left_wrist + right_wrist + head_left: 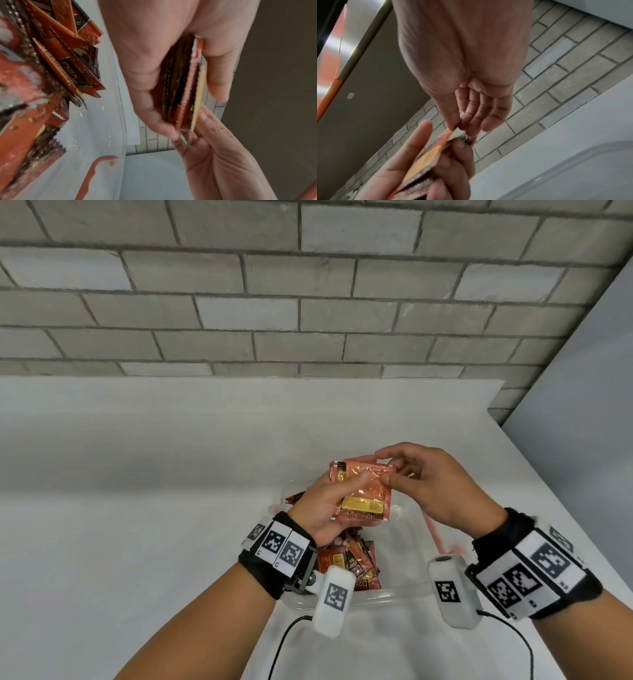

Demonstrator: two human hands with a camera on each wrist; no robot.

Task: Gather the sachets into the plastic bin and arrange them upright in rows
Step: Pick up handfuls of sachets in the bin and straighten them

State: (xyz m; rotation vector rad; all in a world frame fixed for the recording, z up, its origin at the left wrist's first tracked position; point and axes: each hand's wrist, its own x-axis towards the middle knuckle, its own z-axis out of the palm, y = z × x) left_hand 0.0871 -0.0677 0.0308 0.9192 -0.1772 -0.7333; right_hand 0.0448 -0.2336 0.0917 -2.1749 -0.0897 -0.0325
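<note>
The left hand [320,510] grips a stack of sachets [363,494] above the plastic bin [404,594], thumb laid across the orange front of the top sachet and the other fingers curled behind the stack. In the left wrist view the stack [184,86] shows edge-on, several sachets pressed flat together between thumb and fingers [145,83]. The right hand [433,486] meets the stack at its upper right corner; its thumb and forefinger pinch that corner, and the remaining fingers are loosely bent behind. The right wrist view shows the same pinch, the right fingertips [453,125] closed on the serrated top edge of the stack [426,159], with the left fingers wrapped round it below.

Under the hands, the clear bin sits near the front edge of the white table [137,508], toward the table's right side. It has a pink latch [433,532] on its right side. More sachets [356,566] lie inside along the bin's left part, red and dark brown, leaning against one another in a loose tilted bunch rather than standing straight; a few more show at the bin's far left corner behind the left hand. The right part of the bin floor [96,135] is bare clear plastic.

Both wrists carry black bands with black-and-white markers and white camera pods, with thin black cables [284,642] running back toward the front edge. A grey brick wall [308,302] stands behind the table's far edge
</note>
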